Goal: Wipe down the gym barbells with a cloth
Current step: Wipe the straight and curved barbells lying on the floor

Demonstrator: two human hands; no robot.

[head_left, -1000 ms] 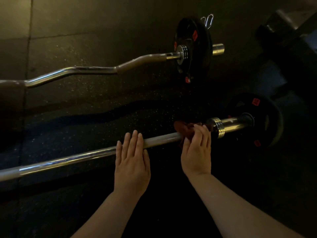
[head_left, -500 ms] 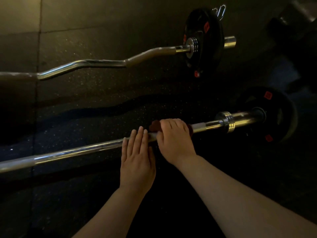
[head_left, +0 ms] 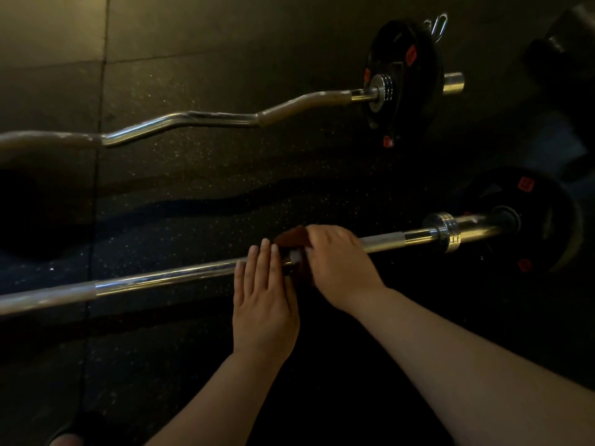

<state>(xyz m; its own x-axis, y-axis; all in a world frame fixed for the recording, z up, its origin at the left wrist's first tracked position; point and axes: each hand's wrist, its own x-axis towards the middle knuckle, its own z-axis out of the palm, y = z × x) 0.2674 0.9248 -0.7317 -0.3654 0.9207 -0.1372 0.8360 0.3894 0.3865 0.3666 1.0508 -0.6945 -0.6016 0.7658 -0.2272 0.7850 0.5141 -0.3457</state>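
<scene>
Floor (head_left: 193,188): dark speckled rubber tiles, with a seam running down at 9 o'clock.
Curl bar (head_left: 209,119): lay at 11 o'clock, well apart from the hands, kinked along its length; its left end was cut off by the frame edge.
Straight barbell (head_left: 161,280): lay across the floor from 8 o'clock to 3 o'clock, its left end also cut off.
Left hand (head_left: 262,304): at centre, released, fingers straight and laid flat across the shaft.
Cloth (head_left: 293,237): dark red, draped over the shaft just at 1 o'clock of the left hand, mostly hidden.
Right hand (head_left: 338,262): fingers curled down over the cloth, grasping it against the shaft; it covered that stretch of bar.
Collar (head_left: 449,233): ribbed chrome, at 3 o'clock on the sleeve.
Far plate (head_left: 415,91): black with red marks, at 1 o'clock.
Near plate (head_left: 541,201): black, at 3 o'clock, deep in shadow.
Spring clip (head_left: 438,24): just beyond the far plate.
Count: two bars, two plates, one cloth.
Hard to make out: dark equipment (head_left: 563,59) at 2 o'clock.
</scene>
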